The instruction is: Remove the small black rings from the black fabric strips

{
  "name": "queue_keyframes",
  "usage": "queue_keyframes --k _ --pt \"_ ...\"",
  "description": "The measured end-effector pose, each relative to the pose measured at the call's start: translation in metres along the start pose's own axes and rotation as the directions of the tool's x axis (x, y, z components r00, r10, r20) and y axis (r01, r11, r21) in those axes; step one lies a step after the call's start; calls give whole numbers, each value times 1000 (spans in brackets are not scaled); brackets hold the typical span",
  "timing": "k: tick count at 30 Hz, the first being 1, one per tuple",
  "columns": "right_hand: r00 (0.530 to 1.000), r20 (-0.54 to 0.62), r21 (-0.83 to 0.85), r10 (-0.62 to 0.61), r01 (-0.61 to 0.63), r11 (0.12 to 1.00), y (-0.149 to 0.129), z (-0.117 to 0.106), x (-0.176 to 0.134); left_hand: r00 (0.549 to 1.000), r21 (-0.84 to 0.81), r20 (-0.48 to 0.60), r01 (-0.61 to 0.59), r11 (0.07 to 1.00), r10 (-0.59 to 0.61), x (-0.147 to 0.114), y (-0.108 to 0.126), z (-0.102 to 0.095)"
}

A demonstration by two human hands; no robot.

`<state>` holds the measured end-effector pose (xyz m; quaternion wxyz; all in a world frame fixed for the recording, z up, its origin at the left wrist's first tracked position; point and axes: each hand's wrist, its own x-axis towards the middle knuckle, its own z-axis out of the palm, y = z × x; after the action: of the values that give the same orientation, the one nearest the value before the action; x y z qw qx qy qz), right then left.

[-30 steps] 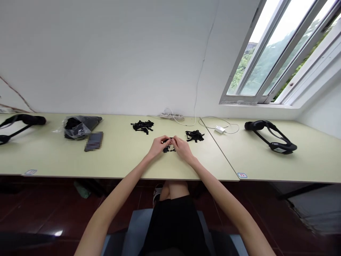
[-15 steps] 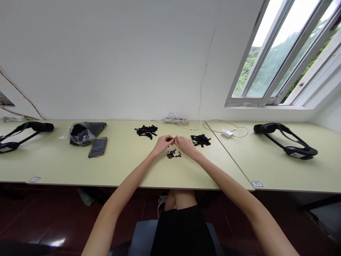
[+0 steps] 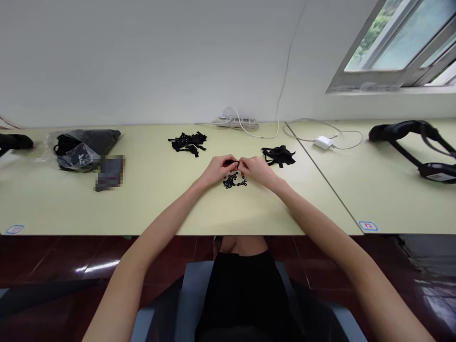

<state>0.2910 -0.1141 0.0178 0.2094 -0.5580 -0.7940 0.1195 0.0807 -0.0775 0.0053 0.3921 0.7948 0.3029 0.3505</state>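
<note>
My left hand is closed round a short black strap, which shows dark between thumb and fingers. Fingertips of my right hand pinch at the strap's right end, meeting those of the left; whether a small part is also between them is hidden. Just below both hands lies a loose pile of small black rings. Behind my left hand is a heap of black straps. A second heap of black straps lies beside my right hand, towards the back.
On the left are an open plastic bag with black material and a blurred dark item. A power strip and white charger with cables lie at the back. A black headset stands right of the table seam.
The view has tilted down and shifted, so the table sits higher in the picture. Both hands stay together at the strap above the rings, with only slight finger movement.
</note>
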Motion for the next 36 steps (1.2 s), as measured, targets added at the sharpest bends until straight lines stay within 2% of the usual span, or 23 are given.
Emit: queue_keyframes --k 4,12,17,22,28,36 --pt "1000 6 150 0 -1 989 -2 -5 -7 999 -48 40 18 999 -16 -2 5 -2" --pt "999 -23 313 -24 30 949 -6 -9 -18 997 -162 73 28 986 -17 -9 20 -4" --pt "1000 20 420 16 -23 907 -8 -12 -20 993 -212 108 73 974 -51 -9 23 -6" --pt "995 95 454 19 -60 889 -11 -16 -22 986 -196 154 91 976 -61 -10 23 -8" --pt "993 116 460 1 -54 886 -9 -20 -24 980 -203 195 80 976 -40 -7 20 -5" --pt "984 180 497 9 -98 862 -4 -21 -23 979 -225 199 85 971 -40 -8 21 -2"
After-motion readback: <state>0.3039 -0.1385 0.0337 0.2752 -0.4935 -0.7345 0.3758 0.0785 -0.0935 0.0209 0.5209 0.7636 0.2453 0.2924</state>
